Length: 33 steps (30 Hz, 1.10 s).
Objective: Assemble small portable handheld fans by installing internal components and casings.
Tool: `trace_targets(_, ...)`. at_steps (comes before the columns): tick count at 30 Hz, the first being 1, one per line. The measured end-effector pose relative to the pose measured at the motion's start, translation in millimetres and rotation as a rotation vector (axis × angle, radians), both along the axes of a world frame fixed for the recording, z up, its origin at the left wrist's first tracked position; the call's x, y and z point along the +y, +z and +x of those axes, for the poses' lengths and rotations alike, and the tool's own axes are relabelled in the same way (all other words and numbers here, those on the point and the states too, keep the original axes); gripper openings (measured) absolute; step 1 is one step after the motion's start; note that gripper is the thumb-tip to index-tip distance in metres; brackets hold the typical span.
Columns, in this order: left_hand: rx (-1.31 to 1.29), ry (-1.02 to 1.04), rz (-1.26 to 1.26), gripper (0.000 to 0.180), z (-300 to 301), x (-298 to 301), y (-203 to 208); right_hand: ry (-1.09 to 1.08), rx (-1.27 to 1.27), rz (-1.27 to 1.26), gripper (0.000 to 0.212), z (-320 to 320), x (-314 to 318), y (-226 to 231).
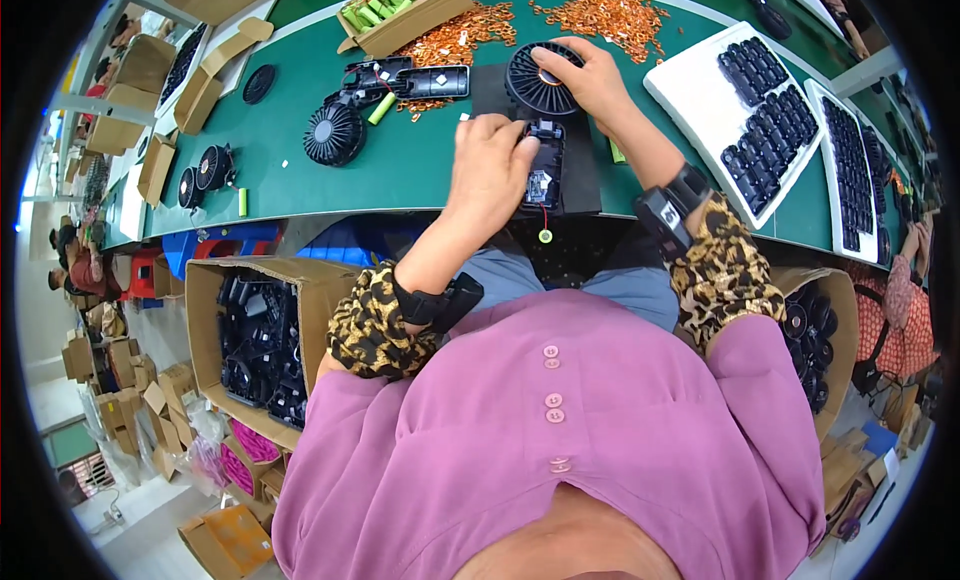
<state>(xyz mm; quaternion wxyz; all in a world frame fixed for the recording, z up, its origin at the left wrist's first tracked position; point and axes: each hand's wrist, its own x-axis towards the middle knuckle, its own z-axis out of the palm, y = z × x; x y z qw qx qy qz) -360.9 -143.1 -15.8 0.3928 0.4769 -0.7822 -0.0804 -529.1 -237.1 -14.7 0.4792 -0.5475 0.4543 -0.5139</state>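
A black handheld fan lies in front of me, its round grille head [530, 78] at the far end and its open handle housing [546, 165] toward me. A circuit board and wires show inside the housing. A red wire with a small round green-white part [545, 236] hangs over the table's near edge. My right hand [590, 78] is closed on the fan head, thumb on top near its centre. My left hand [488, 170] is closed at the housing's left edge, with thumb and forefinger against it; its other fingers are curled and partly hidden.
Left on the green table [300, 190] are another fan [334, 135], open housings [432, 82] and a green cell [381, 109]. Orange parts [600, 22] lie in piles beyond, beside a box of cells [410, 25]. White trays [740, 120] of black parts stand right. Cartons [322, 325] flank me.
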Motion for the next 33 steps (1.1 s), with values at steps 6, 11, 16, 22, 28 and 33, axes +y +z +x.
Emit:
trace_targets(6,-0.013,-0.060,0.080,0.028,20.3,-4.0,-12.2,0.005,0.080,-0.039,0.045,16.0,-28.1,-12.6)
trace_targets(11,-0.001,-0.131,0.103,0.041,21.6,-14.4,-2.0,-0.056,0.225,-0.088,0.058,17.7,-50.5,-36.6)
trace_targets(16,-0.226,-0.203,-0.023,0.045,20.1,-22.7,-0.1,-0.105,0.363,-0.173,0.053,14.9,-45.5,-31.7)
trace_targets(22,-0.348,-0.158,-0.027,0.047,22.4,-27.2,-2.4,-0.166,0.359,-0.303,0.027,0.1,32.8,7.5)
trace_targets(28,-0.249,-0.298,0.015,0.053,27.1,-37.6,-11.0,0.040,0.783,-0.561,0.046,1.7,114.0,8.9)
trace_targets(33,-0.234,-0.310,0.011,0.053,25.2,-32.0,-11.8,-0.031,0.807,-0.541,0.036,5.2,115.8,8.6)
